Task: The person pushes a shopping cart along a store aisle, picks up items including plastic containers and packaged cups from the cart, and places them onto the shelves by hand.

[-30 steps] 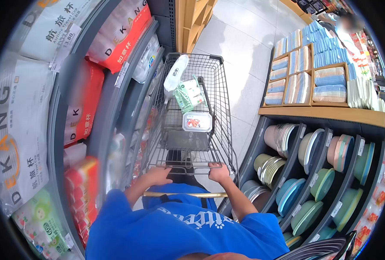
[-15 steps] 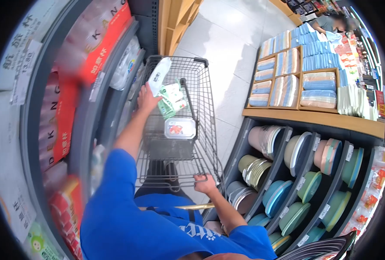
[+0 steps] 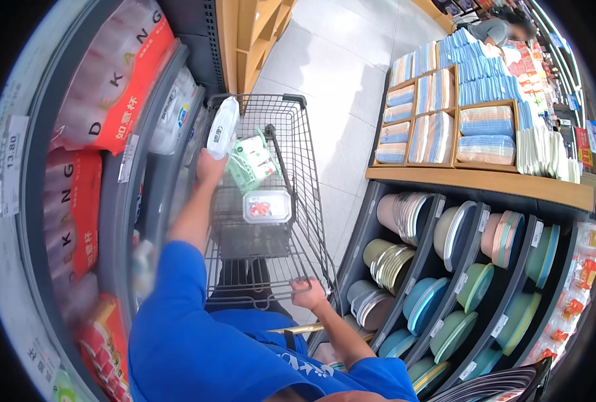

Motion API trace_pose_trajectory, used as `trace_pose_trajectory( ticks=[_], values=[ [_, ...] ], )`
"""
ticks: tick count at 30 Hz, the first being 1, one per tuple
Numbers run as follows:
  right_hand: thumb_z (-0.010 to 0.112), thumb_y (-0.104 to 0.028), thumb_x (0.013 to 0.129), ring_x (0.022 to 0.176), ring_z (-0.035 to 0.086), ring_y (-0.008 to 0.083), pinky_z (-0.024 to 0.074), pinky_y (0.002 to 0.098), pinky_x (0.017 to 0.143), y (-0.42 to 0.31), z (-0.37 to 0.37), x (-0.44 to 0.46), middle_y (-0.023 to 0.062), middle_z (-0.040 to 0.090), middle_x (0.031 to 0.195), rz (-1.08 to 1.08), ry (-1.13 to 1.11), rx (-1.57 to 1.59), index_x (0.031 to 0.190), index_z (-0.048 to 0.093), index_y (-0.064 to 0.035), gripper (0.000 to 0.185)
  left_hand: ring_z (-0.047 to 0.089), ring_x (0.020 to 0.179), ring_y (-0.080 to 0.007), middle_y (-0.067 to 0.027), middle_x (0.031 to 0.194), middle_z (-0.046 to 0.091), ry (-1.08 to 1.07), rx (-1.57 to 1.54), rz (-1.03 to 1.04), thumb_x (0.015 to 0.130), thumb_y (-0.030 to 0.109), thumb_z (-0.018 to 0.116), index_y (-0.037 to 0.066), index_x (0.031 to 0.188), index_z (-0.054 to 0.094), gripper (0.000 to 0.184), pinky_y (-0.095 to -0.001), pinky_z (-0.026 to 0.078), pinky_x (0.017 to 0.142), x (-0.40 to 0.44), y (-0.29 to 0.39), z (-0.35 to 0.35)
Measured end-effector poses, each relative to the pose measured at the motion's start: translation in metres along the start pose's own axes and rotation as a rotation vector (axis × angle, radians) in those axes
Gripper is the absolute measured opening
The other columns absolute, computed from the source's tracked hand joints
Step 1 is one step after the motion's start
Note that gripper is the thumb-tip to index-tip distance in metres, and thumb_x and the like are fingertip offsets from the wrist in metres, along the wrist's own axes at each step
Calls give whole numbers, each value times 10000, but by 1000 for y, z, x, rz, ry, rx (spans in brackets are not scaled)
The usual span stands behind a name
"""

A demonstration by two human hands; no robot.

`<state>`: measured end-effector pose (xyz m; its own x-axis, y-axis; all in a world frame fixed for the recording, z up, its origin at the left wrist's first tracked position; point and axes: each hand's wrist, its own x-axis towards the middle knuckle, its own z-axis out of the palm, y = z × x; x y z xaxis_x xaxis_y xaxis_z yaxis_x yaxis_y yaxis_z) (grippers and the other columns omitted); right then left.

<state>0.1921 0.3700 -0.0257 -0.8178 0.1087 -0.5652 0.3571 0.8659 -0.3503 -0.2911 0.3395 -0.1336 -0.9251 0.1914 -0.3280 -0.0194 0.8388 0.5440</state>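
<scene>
My left hand (image 3: 209, 166) grips the near end of a long white plastic-wrapped pack (image 3: 223, 127) with dark printing. The pack stands out over the left side of the wire shopping cart (image 3: 309, 144), next to the shelf. Closed around the cart's handle bar is my right hand (image 3: 308, 293). In the cart, a green-and-white wrapped package (image 3: 252, 164) lies close to my left wrist. Nearer to me sits a clear lidded tray (image 3: 267, 207) with red food inside. My left fingers are partly hidden behind the pack.
Left shelves hold red-banded bags of cups (image 3: 103, 87) and white packs (image 3: 175, 110). On the right, a rack holds several stacked basins (image 3: 427, 305), with folded towels (image 3: 489, 134) above. A person (image 3: 494, 30) stands at the far right. Tiled floor (image 3: 341, 100) runs ahead.
My left hand and the white pack have shifted left, toward the shelf side of the cart. The surroundings have shifted slightly left in view. My right hand stays on the handle.
</scene>
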Motion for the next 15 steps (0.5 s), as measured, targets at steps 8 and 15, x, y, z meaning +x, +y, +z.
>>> trace_pose_trajectory(
  ticks=[8,15],
  values=[
    [645,-230,743,883,705,301,542,443,800,1,-2,-2,96,722,908,-10,4,-5,910,650,-100,212,654,1085,-343,-184,1155,687,-94,-610,4,801,276,746,-1,1195,611,501,-453,500,935,-114,-67,-23],
    [616,-249,777,912,713,294,552,436,815,6,12,-2,94,733,941,-21,45,-13,1021,682,-98,294,619,1185,-336,-166,1303,642,-743,-1463,-543,936,345,582,32,1342,558,513,-511,455,1045,-281,-101,-49]
  ],
)
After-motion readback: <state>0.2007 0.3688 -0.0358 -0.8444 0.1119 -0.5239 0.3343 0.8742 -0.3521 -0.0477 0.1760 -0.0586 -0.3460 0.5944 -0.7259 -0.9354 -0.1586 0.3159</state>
